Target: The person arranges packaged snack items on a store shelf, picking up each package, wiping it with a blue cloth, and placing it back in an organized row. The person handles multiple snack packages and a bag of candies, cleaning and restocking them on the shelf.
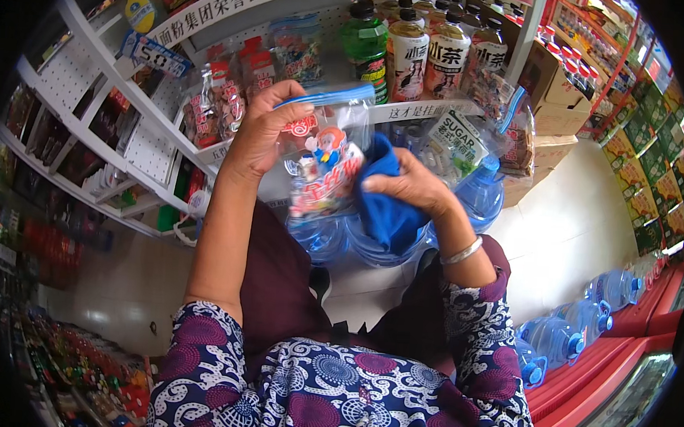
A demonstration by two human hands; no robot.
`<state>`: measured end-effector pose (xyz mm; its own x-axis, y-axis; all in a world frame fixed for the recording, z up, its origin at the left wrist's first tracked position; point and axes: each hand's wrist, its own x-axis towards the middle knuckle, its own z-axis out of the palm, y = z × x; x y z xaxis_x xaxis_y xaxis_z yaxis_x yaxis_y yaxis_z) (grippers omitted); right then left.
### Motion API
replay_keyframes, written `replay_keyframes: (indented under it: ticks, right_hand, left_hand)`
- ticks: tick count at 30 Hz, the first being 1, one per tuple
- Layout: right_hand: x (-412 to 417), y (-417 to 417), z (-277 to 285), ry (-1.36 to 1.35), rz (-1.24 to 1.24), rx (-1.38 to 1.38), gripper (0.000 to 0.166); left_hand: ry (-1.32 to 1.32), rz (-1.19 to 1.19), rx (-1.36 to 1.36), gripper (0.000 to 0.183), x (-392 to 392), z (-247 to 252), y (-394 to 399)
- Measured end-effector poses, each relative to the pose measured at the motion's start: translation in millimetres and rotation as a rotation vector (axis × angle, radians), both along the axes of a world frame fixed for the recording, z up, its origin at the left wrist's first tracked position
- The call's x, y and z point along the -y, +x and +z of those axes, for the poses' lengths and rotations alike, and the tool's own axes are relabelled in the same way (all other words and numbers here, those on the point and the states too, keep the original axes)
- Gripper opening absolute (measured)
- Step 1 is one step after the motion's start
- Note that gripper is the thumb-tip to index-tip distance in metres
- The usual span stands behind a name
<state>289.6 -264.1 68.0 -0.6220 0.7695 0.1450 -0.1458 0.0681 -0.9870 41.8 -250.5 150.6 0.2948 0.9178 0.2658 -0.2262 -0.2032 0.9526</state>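
Observation:
My left hand (270, 129) pinches the top left corner of a clear zip-top candy packet (327, 160), which hangs upright with its blue seal at the top. The packet bears a cartoon figure and red printing. In my right hand (416, 182) is a bunched blue cloth (386, 204), held against the packet's right edge. Just below both hands stand large blue-tinted water jugs (317, 238). To the right of my right hand lies a clear bag with a green and white label (457, 139).
A white shelf (217, 152) ahead holds snack packets (214, 99), iced tea bottles (408, 60) and a green drink bottle (365, 46). Cardboard boxes (557, 91) stand to the right. Several water jugs (556, 335) lie on a red surface (589, 365) at the lower right.

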Motion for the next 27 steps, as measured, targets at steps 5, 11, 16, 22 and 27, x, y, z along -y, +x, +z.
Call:
replay_keyframes:
  ticks: [5, 11, 16, 22, 27]
  right_hand:
    - [9, -21, 5, 0.06, -0.078, 0.009, 0.021]
    - [-5, -30, 3, -0.042, -0.202, -0.189, 0.016]
    - [-10, -48, -13, -0.019, -0.269, -0.151, 0.021]
    - [-24, -48, -2, -0.228, -0.519, -0.143, 0.035]
    - [-23, -59, 0, -0.158, -0.436, -0.262, 0.037]
  left_hand:
    - [0.015, 0.058, 0.016, 0.019, 6, -4, -12]
    - [-0.042, 0.187, 0.099, 0.04, 31, -55, -21]
    - [-0.095, 0.25, 0.009, 0.028, 53, -82, -12]
    - [-0.143, 0.271, 0.165, 0.034, 44, -91, -47]
    - [-0.298, 0.114, 0.574, 0.041, 43, -90, -26]
